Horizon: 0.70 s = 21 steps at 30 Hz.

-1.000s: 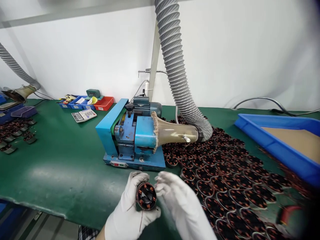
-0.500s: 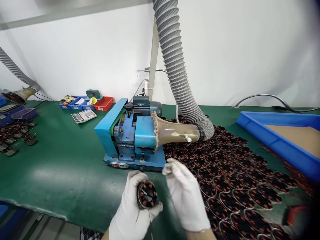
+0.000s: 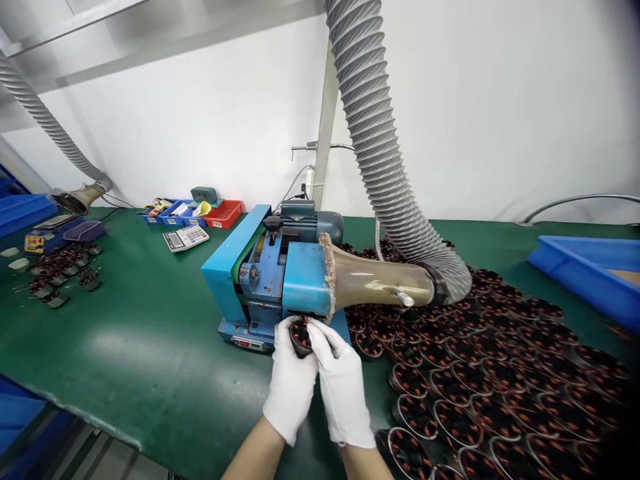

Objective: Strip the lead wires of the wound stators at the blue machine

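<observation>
Both my white-gloved hands meet at the front of a blue belt-driven machine (image 3: 305, 273), just under its box-shaped housing. My left hand (image 3: 290, 383) is wrapped round a motor stator (image 3: 301, 339), a dark ring with copper windings, open side facing me. Against the stator's upper right edge, my right hand (image 3: 343, 380) is closed, thumb and fingers touching it. Whether a thin lead wire is also pinched there is hidden by the fingers. The stator's far side is out of sight, close to the housing's lower edge.
Many similar stators (image 3: 465, 380) cover the table on the right, beside a blue tray (image 3: 580, 267). A ribbed grey hose (image 3: 370, 120) joins the machine's funnel (image 3: 380, 280). On the left lie a calculator (image 3: 186, 238), small bins (image 3: 224, 213) and more stators (image 3: 55, 273).
Both hands have moved forward with the stator, from in front of the machine to right under its housing. My right hand has closed in on the stator. The view has shifted slightly left.
</observation>
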Each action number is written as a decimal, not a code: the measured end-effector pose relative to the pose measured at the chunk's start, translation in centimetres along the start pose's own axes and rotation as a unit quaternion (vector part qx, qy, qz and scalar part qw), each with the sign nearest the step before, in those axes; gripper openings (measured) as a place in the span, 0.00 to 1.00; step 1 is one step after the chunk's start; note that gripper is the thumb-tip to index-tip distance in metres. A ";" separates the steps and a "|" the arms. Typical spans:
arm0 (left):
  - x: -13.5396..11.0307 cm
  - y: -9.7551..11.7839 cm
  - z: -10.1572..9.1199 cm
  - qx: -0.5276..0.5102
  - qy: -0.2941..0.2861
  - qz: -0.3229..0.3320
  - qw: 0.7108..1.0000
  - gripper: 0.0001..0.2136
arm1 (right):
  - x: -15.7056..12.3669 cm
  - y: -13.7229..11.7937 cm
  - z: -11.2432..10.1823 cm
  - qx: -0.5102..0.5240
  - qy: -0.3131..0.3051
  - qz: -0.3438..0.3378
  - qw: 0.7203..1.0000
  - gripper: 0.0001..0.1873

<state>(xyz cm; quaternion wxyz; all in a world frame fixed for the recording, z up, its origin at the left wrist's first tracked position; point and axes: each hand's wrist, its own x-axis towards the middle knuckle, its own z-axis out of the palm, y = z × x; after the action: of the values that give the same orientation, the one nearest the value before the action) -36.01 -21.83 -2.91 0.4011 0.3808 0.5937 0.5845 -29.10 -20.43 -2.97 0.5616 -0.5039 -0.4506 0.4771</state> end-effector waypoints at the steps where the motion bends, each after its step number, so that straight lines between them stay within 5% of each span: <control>1: 0.1 0.1 0.1 0.001 0.002 0.001 1.000 0.17 | 0.2 0.0 -0.1 -0.001 -0.001 -0.003 1.000 0.14; 11: -0.6 1.0 0.2 -0.031 -0.019 -0.018 0.999 0.19 | -0.4 -0.1 -0.5 -0.004 0.022 -0.027 0.999 0.13; 14: -2.1 0.2 -1.9 -0.115 -0.091 -0.063 0.987 0.24 | -2.9 -0.2 -1.1 -0.069 0.006 -0.077 0.995 0.11; 17: -3.4 -0.6 -5.1 -0.262 -0.171 -0.116 0.943 0.29 | -5.5 0.4 -1.7 -0.115 -0.018 -0.167 0.979 0.11; 21: -4.2 -1.0 -8.4 -0.334 -0.186 -0.149 0.912 0.33 | -6.9 2.0 -2.3 -0.155 -0.040 -0.228 0.961 0.12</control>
<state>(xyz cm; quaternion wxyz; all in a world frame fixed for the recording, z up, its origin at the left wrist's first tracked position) -42.11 -28.95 -3.81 0.6909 0.2334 0.3279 0.6005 -27.96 -27.46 -5.38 0.5522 -0.4490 -0.6439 0.2809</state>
